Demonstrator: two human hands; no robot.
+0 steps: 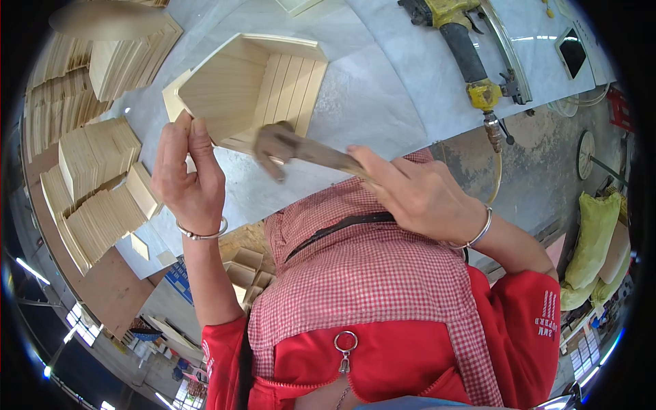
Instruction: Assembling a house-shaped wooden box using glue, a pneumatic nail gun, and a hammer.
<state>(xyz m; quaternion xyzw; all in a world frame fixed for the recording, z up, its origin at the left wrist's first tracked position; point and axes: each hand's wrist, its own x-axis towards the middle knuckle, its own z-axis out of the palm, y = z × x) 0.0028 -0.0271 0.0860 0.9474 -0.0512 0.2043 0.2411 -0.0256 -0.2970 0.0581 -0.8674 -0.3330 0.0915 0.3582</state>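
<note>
A pale wooden box (229, 78) with slanted sides and a slatted inner wall rests on the table. My left hand (188, 171) pinches the edge of its near left corner between thumb and fingers; whether something small sits in that pinch cannot be seen. My right hand (424, 191) is wrapped round the wooden handle of a hammer (321, 154). The hammer's head is blurred by motion, just in front of the box's near edge and to the right of my left hand.
Stacks of cut wooden panels (102, 157) line the left side. A yellow and black nail gun (465, 58) with an air hose lies at the upper right of the white table (383, 89). Stuffed yellow-green sacks (591, 239) lie on the floor at right. Small wooden boxes (246, 270) stand below the table.
</note>
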